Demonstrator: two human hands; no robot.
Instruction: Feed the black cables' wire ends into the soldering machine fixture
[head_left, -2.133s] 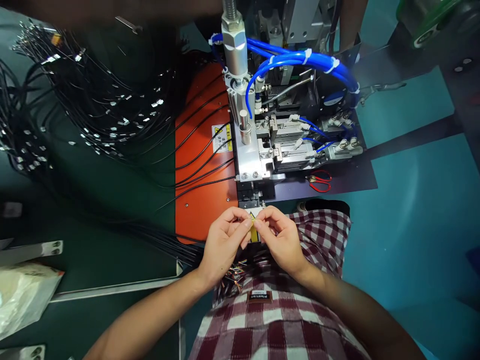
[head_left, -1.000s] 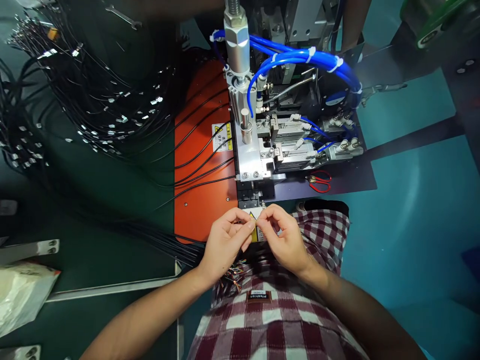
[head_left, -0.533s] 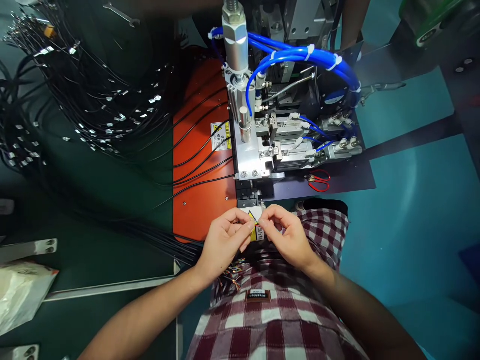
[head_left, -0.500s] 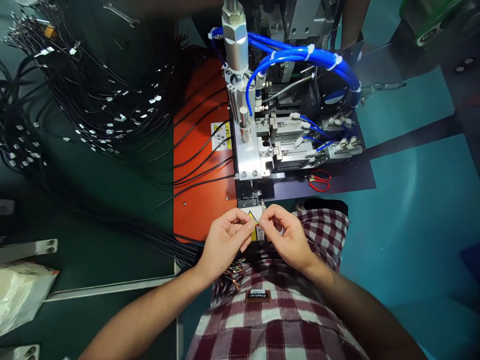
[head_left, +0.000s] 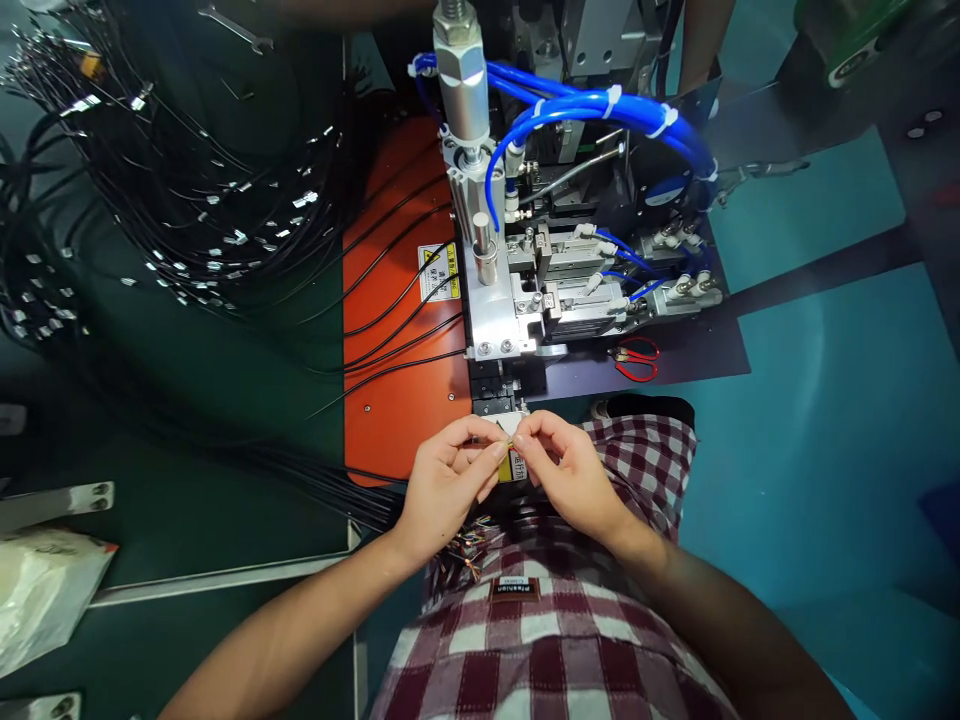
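My left hand (head_left: pixel 448 488) is closed in a pinch, thumb against forefinger. Facing it, my right hand (head_left: pixel 568 472) pinches too, and the fingertips of both nearly meet. Between them are thin coloured wires (head_left: pixel 511 443), mostly hidden by the fingers; how many I cannot tell. Just beneath my hands lies a yellow and white warning label (head_left: pixel 517 466) on the machine's front end. Below my left wrist, a bundle of black cables (head_left: pixel 367 497) ends in fanned-out coloured wire ends (head_left: pixel 469 548) over the checked apron (head_left: pixel 525 650).
Ahead stands a metal press machine (head_left: pixel 487 300) with blue air hoses (head_left: pixel 577 103). Several black cables cross its orange plate (head_left: pixel 397 400). Red-handled snips (head_left: pixel 637 360) lie at right. A heap of black cables (head_left: pixel 225 220), a wrench (head_left: pixel 236 28) and a plastic bag (head_left: pixel 45 595) are on the left.
My fingertips have come closer together over the wires, with the right hand shifting slightly left. The whole view has moved a little; the machine and cables are otherwise the same.
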